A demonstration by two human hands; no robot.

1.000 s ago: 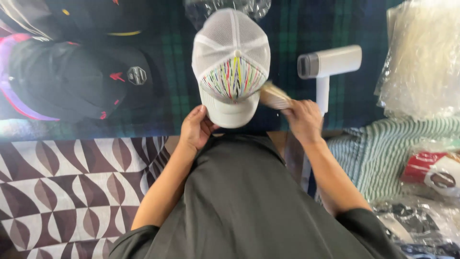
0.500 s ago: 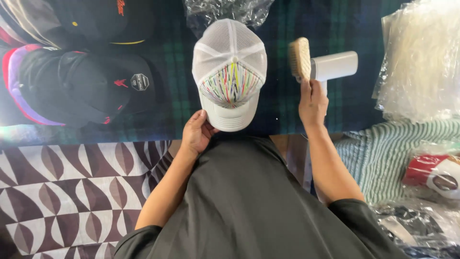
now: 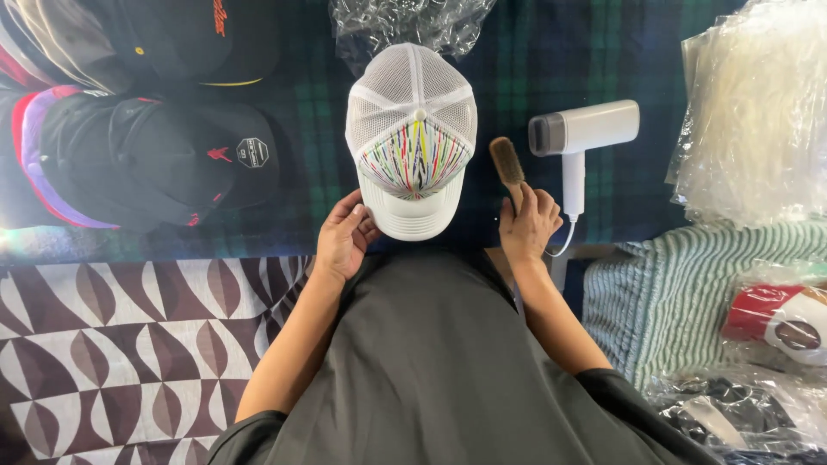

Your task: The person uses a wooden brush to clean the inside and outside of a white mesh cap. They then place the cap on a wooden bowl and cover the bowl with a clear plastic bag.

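A white mesh cap (image 3: 412, 138) with a many-coloured striped front panel lies on the dark plaid cloth (image 3: 310, 120), brim towards me. My left hand (image 3: 344, 234) rests at the left edge of the brim, fingers touching it. My right hand (image 3: 529, 226) grips the handle of a small wooden brush (image 3: 507, 164), which lies flat on the cloth just right of the cap. A white handheld steamer (image 3: 579, 138) lies right of the brush.
Black caps (image 3: 155, 164) are stacked at the left. Crumpled clear plastic (image 3: 405, 21) lies above the cap, a pile of clear bags (image 3: 758, 112) at the right. A green striped towel (image 3: 680, 293) and bagged caps (image 3: 775, 314) are at lower right. Patterned floor (image 3: 129, 344) shows at lower left.
My right hand lifted the brush away from the cap's brim, raised it near the steamer, then lowered it flat onto the cloth right of the cap. My left hand stayed at the brim.
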